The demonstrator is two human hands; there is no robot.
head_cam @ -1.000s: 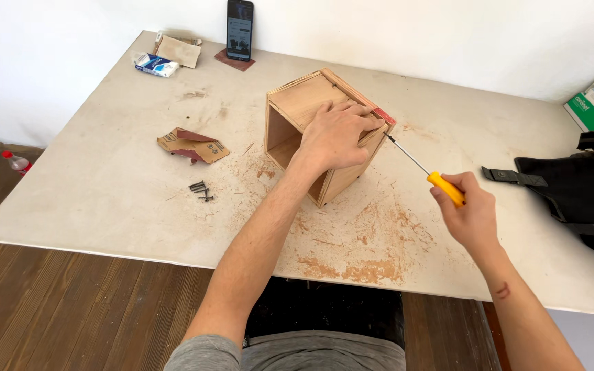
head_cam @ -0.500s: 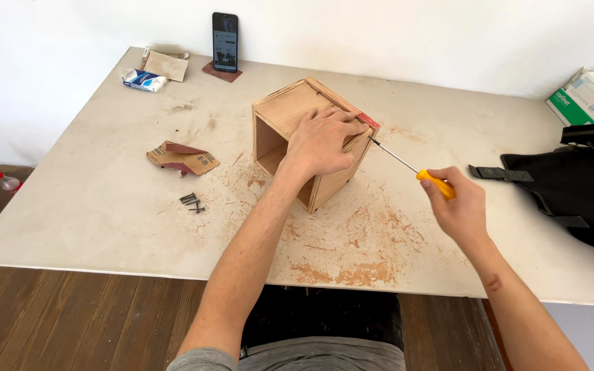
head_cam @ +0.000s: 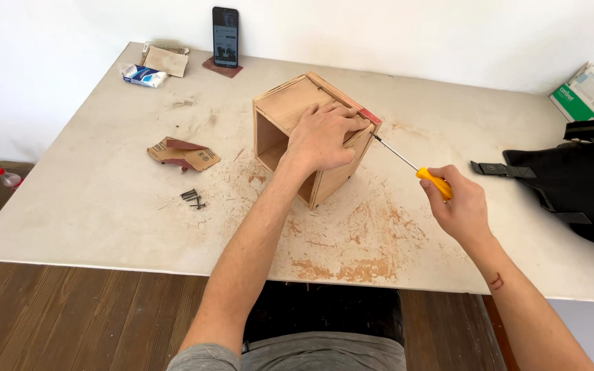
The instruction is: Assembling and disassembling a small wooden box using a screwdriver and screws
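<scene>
- The wooden box point(head_cam: 311, 134) stands tilted on one corner edge near the middle of the table point(head_cam: 91, 206), its open side facing left and toward the person; the inside looks bare as far as it shows.
- The left hand point(head_cam: 321, 134) lies flat over the box's top, its grip spread and pressing on the panel.
- The right hand point(head_cam: 458, 206) has its grip wrapped tight around the yellow handle of the screwdriver point(head_cam: 414, 167), whose thin shaft runs up and left to the box's upper right edge, by a small red patch.
- Sawdust point(head_cam: 352, 240) is strewn in front of the box and toward the near table edge.
- Left of the box lie a torn piece of sandpaper point(head_cam: 183, 154) and a small heap of dark screws point(head_cam: 192, 199), both well apart from the hands.
- At the far edge a phone point(head_cam: 225, 37) stands upright against the wall, with a small packet point(head_cam: 144, 75) beside it.
- A black bag point(head_cam: 575, 189) fills the right side, near the right hand; a green and white carton point(head_cam: 591, 91) sits behind it.
- The left half of the table has open room.
</scene>
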